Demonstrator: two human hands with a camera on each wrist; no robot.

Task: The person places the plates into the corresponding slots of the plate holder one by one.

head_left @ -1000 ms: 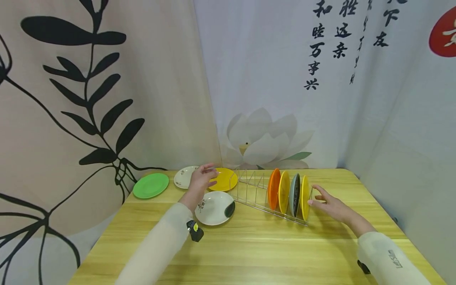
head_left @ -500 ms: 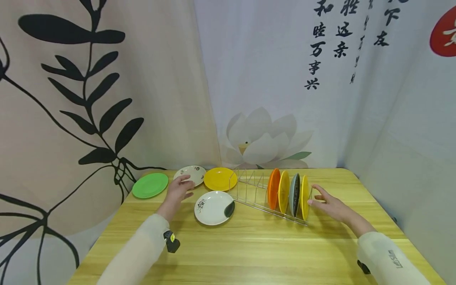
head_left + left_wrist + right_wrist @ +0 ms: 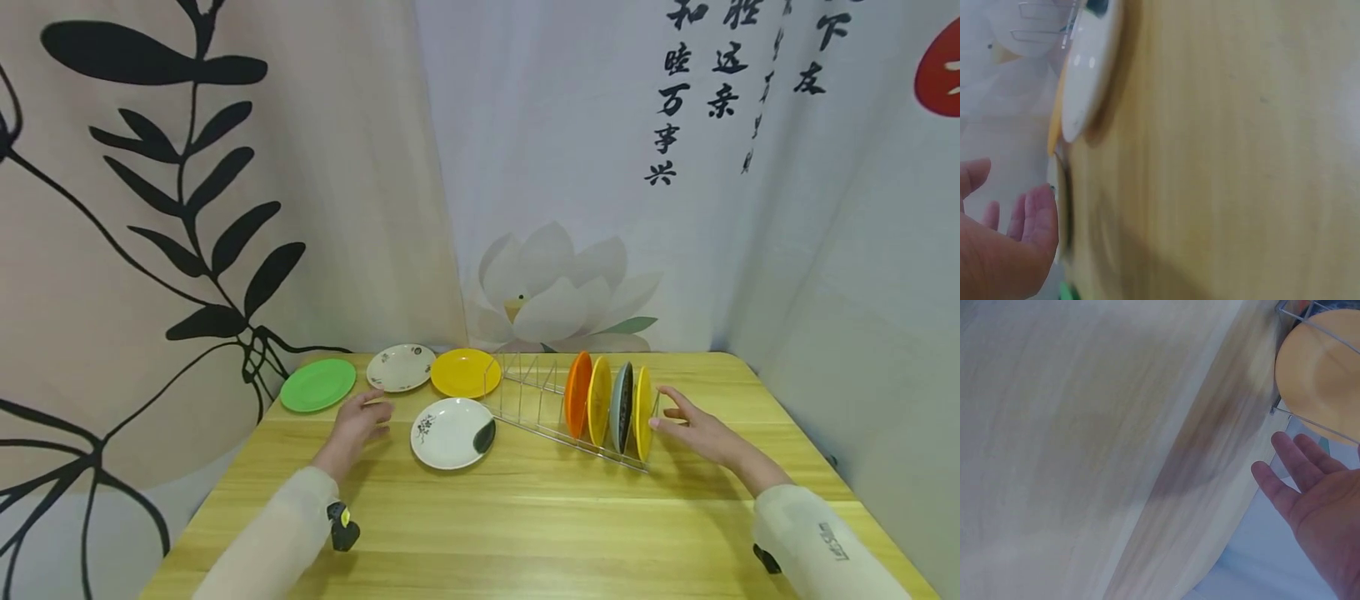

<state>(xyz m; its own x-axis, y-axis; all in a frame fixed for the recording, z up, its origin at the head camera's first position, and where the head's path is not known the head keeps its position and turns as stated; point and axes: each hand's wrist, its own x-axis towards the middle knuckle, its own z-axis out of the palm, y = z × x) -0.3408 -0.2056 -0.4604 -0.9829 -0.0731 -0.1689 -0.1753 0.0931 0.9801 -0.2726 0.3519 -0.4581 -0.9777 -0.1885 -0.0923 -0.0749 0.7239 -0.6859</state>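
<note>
My left hand [image 3: 358, 427] hovers over the table's left part, fingers loosely bent and nothing in them. Just beyond its fingertips lies a white patterned plate [image 3: 401, 367]. To its right rests a white plate with a dark green leaf mark [image 3: 450, 435], and farther left a green plate [image 3: 318, 385]. My right hand [image 3: 693, 429] reaches to the right end of a wire dish rack [image 3: 531, 410], thumb and index fingertip right at its end wire. Its other fingers extend freely in the right wrist view. The rack holds an orange plate [image 3: 577, 396], two yellow plates [image 3: 642, 412] and a grey-blue plate [image 3: 622, 408], all upright.
Another yellow plate [image 3: 463, 372] lies flat at the back, overlapping the rack's left end in the head view. The rack's left slots hold no plates. Printed curtains [image 3: 360, 208] hang behind the wooden table [image 3: 480, 533].
My left hand has moved left and nearer to me, from above the yellow plate past the white patterned plate, which is now uncovered. My right hand has stayed at the rack's end.
</note>
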